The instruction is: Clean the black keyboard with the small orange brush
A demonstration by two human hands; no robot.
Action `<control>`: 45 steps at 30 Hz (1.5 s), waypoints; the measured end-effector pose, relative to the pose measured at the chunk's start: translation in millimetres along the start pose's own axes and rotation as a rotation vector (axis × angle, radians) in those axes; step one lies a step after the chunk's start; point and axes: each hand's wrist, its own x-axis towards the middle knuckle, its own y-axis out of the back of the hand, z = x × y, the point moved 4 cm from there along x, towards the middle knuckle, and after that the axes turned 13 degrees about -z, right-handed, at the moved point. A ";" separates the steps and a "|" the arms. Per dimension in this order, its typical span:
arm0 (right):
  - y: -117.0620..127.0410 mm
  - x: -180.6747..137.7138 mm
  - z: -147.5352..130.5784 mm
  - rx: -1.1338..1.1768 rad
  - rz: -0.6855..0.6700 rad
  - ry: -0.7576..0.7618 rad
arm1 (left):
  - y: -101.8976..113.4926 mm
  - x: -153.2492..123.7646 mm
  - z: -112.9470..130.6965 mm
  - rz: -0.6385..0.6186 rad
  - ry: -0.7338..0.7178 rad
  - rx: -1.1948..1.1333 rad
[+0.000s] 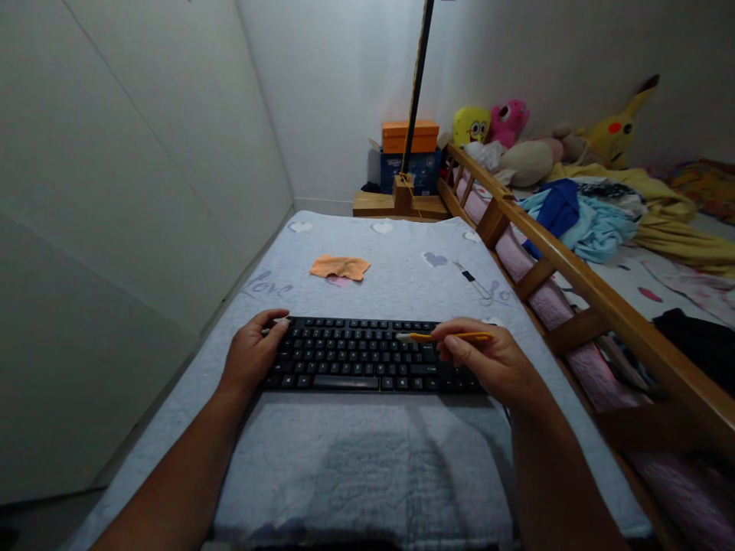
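Note:
A black keyboard [350, 356] lies flat on the pale blue quilted cover. My left hand [253, 348] grips its left end, with the thumb on the top edge near the corner keys. Between the thumb and fingers of my right hand [479, 356] is a thin yellow brush [425, 337] with a whitish tip. That tip points left over the keys on the right half of the keyboard; whether it touches them I cannot tell. My right hand and wrist hide part of the keyboard's right end.
Beyond the keyboard lie a crumpled orange cloth [340, 267] and a wire keycap puller [472, 282] with a black middle. A wooden rail [540, 229] runs along the right side, with clothes and plush toys behind it. Boxes [409, 153] and a dark pole [418, 84] stand at the back.

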 end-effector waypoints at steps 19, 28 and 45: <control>-64.3 -10.2 -1.9 -0.030 -0.272 0.278 | -54.2 -124.4 111.9 -0.013 -1.020 0.339; -77.6 -9.3 1.2 0.027 -0.345 0.205 | -60.3 -122.5 112.6 -0.116 -0.965 0.292; 118.6 -42.4 115.5 -0.128 0.957 -0.230 | 33.9 -7.1 81.1 0.085 -0.280 -0.341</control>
